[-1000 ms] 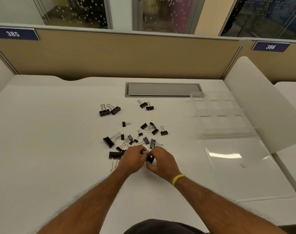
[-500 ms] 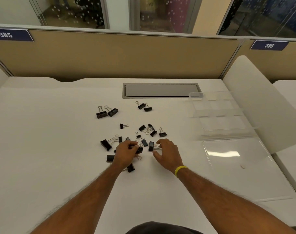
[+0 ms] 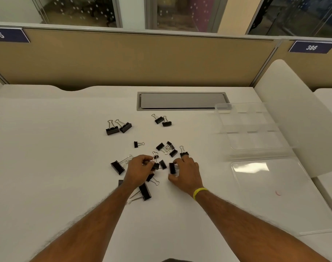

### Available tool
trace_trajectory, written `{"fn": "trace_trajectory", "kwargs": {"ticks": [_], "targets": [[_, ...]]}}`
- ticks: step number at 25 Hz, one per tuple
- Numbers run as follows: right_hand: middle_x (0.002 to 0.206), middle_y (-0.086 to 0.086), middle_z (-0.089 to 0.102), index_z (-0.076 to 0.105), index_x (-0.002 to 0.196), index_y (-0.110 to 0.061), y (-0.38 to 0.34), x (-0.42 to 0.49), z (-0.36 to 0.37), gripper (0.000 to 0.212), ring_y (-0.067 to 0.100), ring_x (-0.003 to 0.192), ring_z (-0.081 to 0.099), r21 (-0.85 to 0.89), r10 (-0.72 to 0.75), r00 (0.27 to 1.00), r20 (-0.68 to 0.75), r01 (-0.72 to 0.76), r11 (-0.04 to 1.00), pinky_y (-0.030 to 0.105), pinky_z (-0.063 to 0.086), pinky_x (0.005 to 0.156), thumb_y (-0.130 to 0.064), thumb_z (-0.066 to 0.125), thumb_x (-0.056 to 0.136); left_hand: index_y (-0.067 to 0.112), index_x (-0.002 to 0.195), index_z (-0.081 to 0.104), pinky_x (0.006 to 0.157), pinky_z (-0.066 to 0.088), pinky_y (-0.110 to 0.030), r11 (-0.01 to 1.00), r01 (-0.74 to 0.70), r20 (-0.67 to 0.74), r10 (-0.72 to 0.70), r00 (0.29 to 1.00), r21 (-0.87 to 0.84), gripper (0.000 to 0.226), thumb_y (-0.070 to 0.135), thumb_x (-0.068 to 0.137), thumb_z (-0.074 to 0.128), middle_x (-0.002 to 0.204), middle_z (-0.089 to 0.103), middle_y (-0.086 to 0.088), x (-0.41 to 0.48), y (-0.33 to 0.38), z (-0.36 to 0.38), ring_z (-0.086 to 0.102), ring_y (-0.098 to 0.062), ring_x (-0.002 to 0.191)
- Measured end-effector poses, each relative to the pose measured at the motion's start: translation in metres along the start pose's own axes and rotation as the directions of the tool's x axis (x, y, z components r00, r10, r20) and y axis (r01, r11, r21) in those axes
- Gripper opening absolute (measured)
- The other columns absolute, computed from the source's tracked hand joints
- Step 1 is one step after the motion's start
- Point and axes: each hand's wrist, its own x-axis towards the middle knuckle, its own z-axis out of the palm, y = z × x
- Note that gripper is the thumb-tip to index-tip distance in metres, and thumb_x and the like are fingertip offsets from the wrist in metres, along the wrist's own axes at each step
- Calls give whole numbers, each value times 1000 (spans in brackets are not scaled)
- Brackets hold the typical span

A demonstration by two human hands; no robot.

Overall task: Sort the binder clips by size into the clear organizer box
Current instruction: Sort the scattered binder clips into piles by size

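black binder clips (image 3: 117, 128) scattered, clear organizer box (image 3: 252, 129) open

Even, soft overhead light leaves only faint shadows on the white desk (image 3: 48, 157), glare streaks the clear organizer lid (image 3: 250, 167), and wide-angle distortion bows the edges.

White desk (image 3: 48, 148); grey cable hatch (image 3: 182, 101); tan partition (image 3: 133, 59).
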Motion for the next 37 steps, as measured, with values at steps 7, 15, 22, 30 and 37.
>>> {"fn": "trace_trajectory", "kwargs": {"ticks": [7,15,22,30,37], "targets": [[103,-5,49,61,117,-21,5,39,-28,46,12,96,45,159,-141,971,-194,173,972,27,31,81,-40,69,75,6,113,64,71,61,-27,999,-53,-24,53,998,2,22,4,92,59,101,65,-8,48,34,-5,72,-18,82],[110,1,49,57,126,-20,11,137,-54,50,19,104,49,88,-186,979,-83,193,977,37,41,92,-29,72,79,4,109,65,85,58,-37,998,37,-62,-41,997,-54,21,0,89,60,99,66,-10,123,64,11,71,-26,91],[112,2,51,57,126,-20,7,212,-59,49,20,107,49,-18,-281,956,88,284,959,36,38,95,-26,72,79,12,107,71,81,53,-27,994,62,-133,-50,990,86,24,12,83,68,98,71,-6,170,60,24,62,-15,81],[117,4,49,55,128,-24,-6,238,-56,49,22,112,45,-187,-342,914,219,383,905,39,33,99,-29,69,81,9,106,70,75,48,-21,987,4,-160,22,987,159,25,23,85,72,92,70,-2,181,54,25,62,-11,81],[121,3,51,50,133,-24,1,221,-61,57,22,117,46,-91,-253,945,207,276,957,43,33,103,-30,71,80,8,113,67,83,54,-29,987,-27,-176,55,983,157,33,24,85,71,90,69,-4,167,44,15,63,-14,83]]}}
